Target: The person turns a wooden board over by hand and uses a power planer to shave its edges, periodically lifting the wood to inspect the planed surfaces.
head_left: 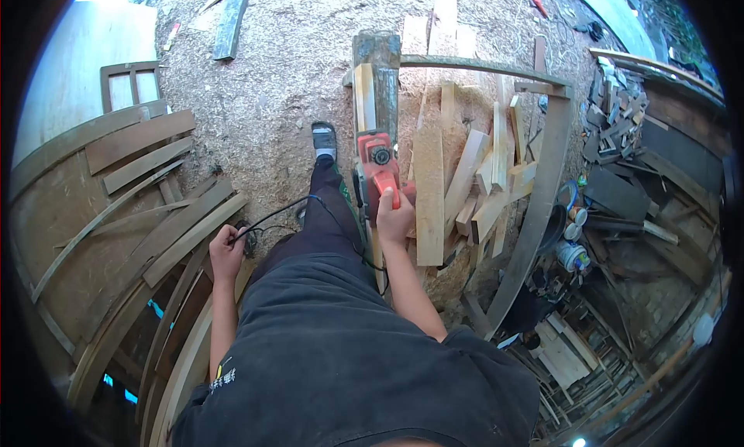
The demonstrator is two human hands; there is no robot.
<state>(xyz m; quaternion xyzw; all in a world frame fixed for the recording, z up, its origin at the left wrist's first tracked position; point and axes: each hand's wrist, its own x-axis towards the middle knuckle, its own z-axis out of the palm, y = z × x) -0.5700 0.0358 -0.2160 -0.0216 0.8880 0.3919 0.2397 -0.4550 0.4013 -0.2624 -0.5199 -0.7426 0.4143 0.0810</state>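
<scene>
My right hand (pixel 394 217) grips the orange handle of a red electric planer (pixel 379 168). The planer rests on a narrow pale wooden board (pixel 364 98) that lies on a grey post and runs away from me. My left hand (pixel 227 248) is closed on the planer's black power cord (pixel 283 213), holding it out to the left, beside a stack of curved planks. The cord runs from that hand across my dark trouser leg toward the tool. My foot in a grey shoe (pixel 324 141) stands on sawdust just left of the board.
Sawdust and shavings (pixel 271 75) cover the ground ahead. Curved planks and boards (pixel 155 214) are stacked at left. Short wood offcuts (pixel 473 183) are piled at right inside a curved wooden frame (pixel 542 191). Tools, containers and scrap clutter the far right (pixel 573 245).
</scene>
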